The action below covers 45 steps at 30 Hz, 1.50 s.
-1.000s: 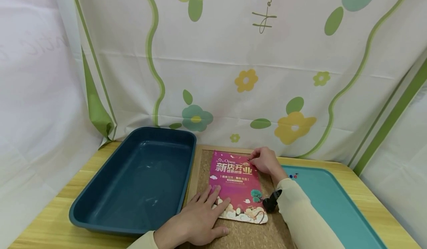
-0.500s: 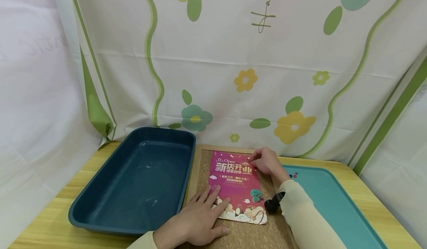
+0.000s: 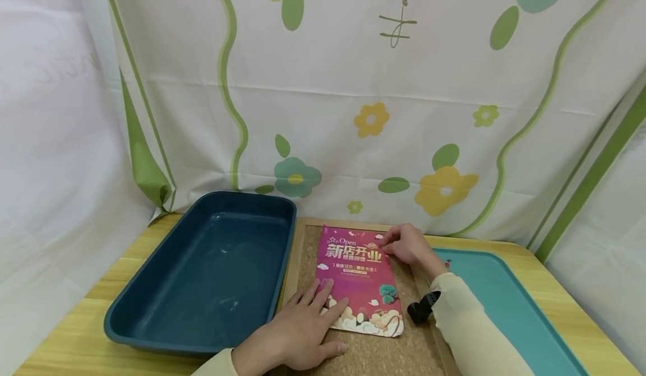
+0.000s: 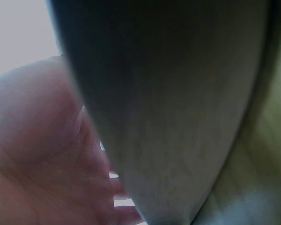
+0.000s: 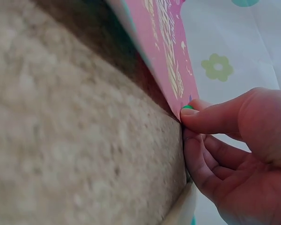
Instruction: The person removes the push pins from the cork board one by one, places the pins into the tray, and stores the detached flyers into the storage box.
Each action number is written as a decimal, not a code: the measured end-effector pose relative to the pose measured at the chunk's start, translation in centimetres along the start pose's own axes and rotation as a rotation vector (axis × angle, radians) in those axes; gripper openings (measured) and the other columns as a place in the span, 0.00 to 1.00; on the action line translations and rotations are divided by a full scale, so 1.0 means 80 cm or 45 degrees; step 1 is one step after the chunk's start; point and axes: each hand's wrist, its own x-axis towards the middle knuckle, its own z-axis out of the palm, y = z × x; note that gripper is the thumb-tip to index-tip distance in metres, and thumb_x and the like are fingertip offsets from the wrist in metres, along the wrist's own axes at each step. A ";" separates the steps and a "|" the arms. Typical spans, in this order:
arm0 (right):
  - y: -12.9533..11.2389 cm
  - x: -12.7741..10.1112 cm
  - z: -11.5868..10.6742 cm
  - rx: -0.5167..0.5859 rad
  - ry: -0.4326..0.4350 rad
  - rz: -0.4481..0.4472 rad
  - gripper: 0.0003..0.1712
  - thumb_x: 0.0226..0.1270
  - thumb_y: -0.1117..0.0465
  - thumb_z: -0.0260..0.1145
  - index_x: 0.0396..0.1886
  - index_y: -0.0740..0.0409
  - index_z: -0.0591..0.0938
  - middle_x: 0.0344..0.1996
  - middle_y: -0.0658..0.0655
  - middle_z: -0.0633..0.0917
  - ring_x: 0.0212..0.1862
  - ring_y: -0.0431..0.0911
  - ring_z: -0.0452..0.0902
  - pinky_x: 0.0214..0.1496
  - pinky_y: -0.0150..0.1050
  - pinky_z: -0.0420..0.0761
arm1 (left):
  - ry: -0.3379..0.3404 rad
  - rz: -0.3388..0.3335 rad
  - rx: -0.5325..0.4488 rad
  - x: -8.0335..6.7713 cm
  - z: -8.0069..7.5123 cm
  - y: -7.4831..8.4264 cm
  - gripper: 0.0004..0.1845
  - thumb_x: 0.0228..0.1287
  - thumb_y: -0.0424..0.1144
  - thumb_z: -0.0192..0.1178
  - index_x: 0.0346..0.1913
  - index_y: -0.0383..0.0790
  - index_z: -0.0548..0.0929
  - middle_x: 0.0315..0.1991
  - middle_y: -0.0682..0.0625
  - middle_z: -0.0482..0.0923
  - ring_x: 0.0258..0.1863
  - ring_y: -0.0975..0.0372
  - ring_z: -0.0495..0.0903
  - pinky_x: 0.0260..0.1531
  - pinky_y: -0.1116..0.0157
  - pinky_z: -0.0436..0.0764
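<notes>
A pink and purple poster [image 3: 355, 286] with gold lettering lies on a wood-framed cork board [image 3: 373, 356]. My left hand [image 3: 305, 331] rests with spread fingers over the poster's lower left edge and the bare cork. At the poster's upper right edge, my right hand [image 3: 406, 245] pinches something small. In the right wrist view, a green pushpin [image 5: 188, 107] shows between the thumb and a finger of that right hand [image 5: 239, 140], right against the poster's corner [image 5: 180, 101]. The pin's point is hidden. A dark surface blocks most of the left wrist view, beside the left palm [image 4: 42, 140].
Left of the board stands a deep dark blue tray [image 3: 116, 323]. To the right lies a flat teal tray [image 3: 510, 303], with a small red piece [image 3: 447, 263] near its far end. A flowered curtain [image 3: 323, 112] hangs behind the wooden table [image 3: 590, 320].
My right hand and forearm have shifted slightly to the right, still at the poster's upper right edge. The sleeve now covers the blue piece on the teal tray. The left hand stays put.
</notes>
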 end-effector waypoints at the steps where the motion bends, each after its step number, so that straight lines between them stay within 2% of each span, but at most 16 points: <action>1: 0.001 -0.001 -0.001 0.003 -0.005 -0.003 0.04 0.71 0.63 0.72 0.36 0.54 0.92 0.42 0.57 0.88 0.46 0.50 0.79 0.45 0.42 0.82 | -0.001 -0.001 -0.002 0.000 0.000 0.000 0.40 0.74 0.68 0.56 0.84 0.67 0.59 0.88 0.49 0.48 0.88 0.44 0.47 0.79 0.36 0.62; 6: 0.010 -0.006 -0.012 0.013 -0.024 -0.021 0.03 0.72 0.63 0.72 0.39 0.55 0.91 0.42 0.58 0.88 0.44 0.50 0.78 0.40 0.38 0.80 | -0.007 -0.002 -0.013 0.001 0.000 0.000 0.40 0.74 0.68 0.56 0.84 0.67 0.60 0.88 0.50 0.48 0.88 0.44 0.46 0.79 0.36 0.61; 16: 0.037 -0.025 -0.054 -0.090 0.050 -0.102 0.05 0.72 0.63 0.71 0.42 0.59 0.89 0.39 0.58 0.88 0.40 0.49 0.78 0.39 0.39 0.79 | -0.006 -0.008 -0.008 0.000 -0.002 0.001 0.40 0.74 0.67 0.57 0.84 0.66 0.60 0.88 0.50 0.48 0.88 0.44 0.47 0.79 0.36 0.61; 22: 0.058 -0.038 -0.071 -0.105 0.070 -0.122 0.05 0.72 0.64 0.71 0.42 0.61 0.90 0.38 0.58 0.89 0.37 0.47 0.79 0.36 0.40 0.79 | -0.007 -0.018 -0.007 -0.001 -0.002 0.002 0.40 0.73 0.67 0.58 0.84 0.66 0.60 0.88 0.50 0.49 0.88 0.44 0.47 0.79 0.37 0.61; 29: 0.082 -0.053 -0.081 -0.133 0.079 -0.156 0.04 0.71 0.65 0.72 0.40 0.62 0.90 0.36 0.56 0.90 0.35 0.42 0.80 0.35 0.38 0.80 | -0.007 -0.020 -0.004 -0.001 -0.003 0.003 0.40 0.73 0.66 0.58 0.84 0.66 0.60 0.88 0.50 0.49 0.87 0.44 0.47 0.79 0.36 0.61; 37: 0.113 -0.066 -0.085 -0.185 0.088 -0.103 0.03 0.70 0.64 0.72 0.39 0.58 0.91 0.36 0.54 0.90 0.37 0.42 0.81 0.38 0.38 0.79 | -0.004 -0.009 -0.011 0.000 -0.002 0.003 0.40 0.74 0.66 0.58 0.84 0.66 0.60 0.88 0.49 0.49 0.87 0.44 0.47 0.79 0.36 0.62; 45: 0.124 -0.076 -0.086 -0.189 0.063 -0.091 0.03 0.71 0.64 0.72 0.39 0.57 0.91 0.36 0.53 0.90 0.37 0.42 0.81 0.37 0.38 0.79 | -0.009 -0.011 -0.015 -0.001 -0.001 0.003 0.40 0.73 0.66 0.58 0.84 0.65 0.60 0.88 0.48 0.49 0.88 0.44 0.47 0.79 0.36 0.61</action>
